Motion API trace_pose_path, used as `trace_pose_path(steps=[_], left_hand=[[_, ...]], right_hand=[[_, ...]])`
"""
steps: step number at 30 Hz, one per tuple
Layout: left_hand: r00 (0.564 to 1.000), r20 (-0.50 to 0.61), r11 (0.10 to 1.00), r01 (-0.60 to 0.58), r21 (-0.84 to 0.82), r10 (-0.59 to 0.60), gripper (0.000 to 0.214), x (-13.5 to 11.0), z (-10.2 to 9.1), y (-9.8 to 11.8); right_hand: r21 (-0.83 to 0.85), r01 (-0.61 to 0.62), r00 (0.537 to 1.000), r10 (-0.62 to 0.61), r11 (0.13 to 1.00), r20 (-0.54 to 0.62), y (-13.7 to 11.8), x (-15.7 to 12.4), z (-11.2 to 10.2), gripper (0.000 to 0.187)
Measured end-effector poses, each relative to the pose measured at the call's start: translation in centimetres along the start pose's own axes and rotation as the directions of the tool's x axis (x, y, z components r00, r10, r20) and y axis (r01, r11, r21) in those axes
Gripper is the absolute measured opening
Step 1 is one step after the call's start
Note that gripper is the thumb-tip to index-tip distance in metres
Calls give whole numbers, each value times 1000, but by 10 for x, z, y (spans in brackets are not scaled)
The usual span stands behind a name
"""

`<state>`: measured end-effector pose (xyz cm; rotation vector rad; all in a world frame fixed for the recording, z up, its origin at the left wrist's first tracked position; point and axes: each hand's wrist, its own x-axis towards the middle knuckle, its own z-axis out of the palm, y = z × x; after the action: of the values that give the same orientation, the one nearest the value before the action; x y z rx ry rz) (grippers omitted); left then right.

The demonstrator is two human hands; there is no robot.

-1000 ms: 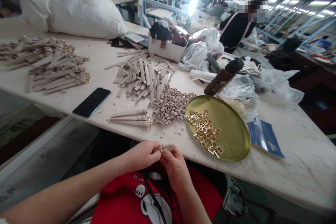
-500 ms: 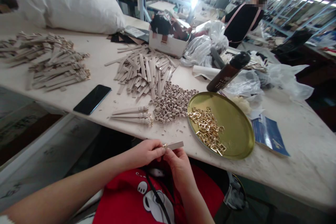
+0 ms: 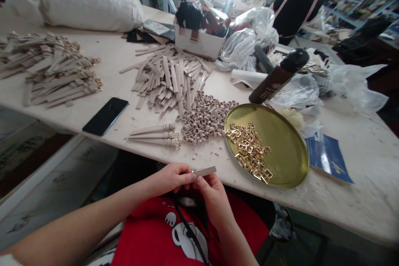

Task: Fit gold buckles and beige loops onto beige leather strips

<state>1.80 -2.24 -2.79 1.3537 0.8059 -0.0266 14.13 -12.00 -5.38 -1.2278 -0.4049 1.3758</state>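
Note:
A short beige strap [image 3: 206, 171] with a bit of gold metal at its left end is pinched between both hands, just off the table's front edge. My left hand [image 3: 178, 178] is closed at the gold end, thumb and fingers together. Below the strap, my right hand [image 3: 212, 191] grips it with the thumb on top. The fingers partly hide the gold piece. On the table lie several buckled straps [image 3: 156, 136], a heap of small beige loops [image 3: 205, 120] and a pile of plain straps [image 3: 171, 79]. Gold buckles [image 3: 249, 149] fill one side of a round gold tray [image 3: 294, 166].
A phone [image 3: 105, 116] lies left of the buckled straps, with a larger pile of buckled straps [image 3: 59, 70] beyond. A dark bottle [image 3: 277, 77] leans behind the tray, near plastic bags [image 3: 240, 48] and a white box [image 3: 199, 45]. Blue booklets [image 3: 328, 158] sit at right. A person [image 3: 294, 6] stands behind.
The view has tilted down slightly, shifting the table items a little. Both hands keep hold of the strap in nearly the same position.

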Motion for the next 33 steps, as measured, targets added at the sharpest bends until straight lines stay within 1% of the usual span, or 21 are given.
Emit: trace_pose_path(steps=[2,4,6,9,11,13,16,18,20,23,28,31,33], left_hand=[[1000,-9,1000,11,-9,-11,34,0,-1,-1],[1000,-14,1000,18,-25,-18,34,0,0,-2],[1000,-21,997,12,-71,-13,34,0,1,-4],[1000,-24,982,-14,-191,9,32,-2,6,-7],[1000,-14,968,-17,-252,14,31,-3,8,-8],[1000,-8,964,-14,-266,13,32,-5,9,-9],[1000,-25,971,-23,-240,18,33,-9,9,-11],[999,-40,974,-34,-224,25,34,-12,10,-12],[998,-62,974,-39,-222,26,35,-15,11,-14],[994,-102,972,-51,-229,28,38,-19,16,-15],[987,-151,971,-83,-224,50,39,-23,23,-16],[982,-179,979,-93,-182,60,40,-23,26,-15],[977,-202,988,-98,-116,73,40,-23,27,-14]], right_hand=[[99,-45,999,42,994,32,-3,-1,3,17],[159,-78,996,70,984,54,-5,-3,5,18],[177,-85,995,76,981,59,-7,-4,8,18],[161,-73,997,66,984,48,-6,-7,10,18],[114,-52,998,48,992,37,-4,-9,10,18],[30,-15,1000,14,999,17,-3,-13,9,16],[-130,105,993,-110,986,-36,-3,-17,8,13],[-210,175,980,-190,962,-52,-3,-20,9,14],[-238,196,975,-215,951,-55,-2,-22,10,16],[-189,185,978,-199,964,-56,0,-25,13,16],[-16,127,992,-128,992,-17,2,-28,18,14],[64,94,995,-94,994,10,4,-30,20,17],[87,80,997,-81,993,4,5,-31,20,19]])
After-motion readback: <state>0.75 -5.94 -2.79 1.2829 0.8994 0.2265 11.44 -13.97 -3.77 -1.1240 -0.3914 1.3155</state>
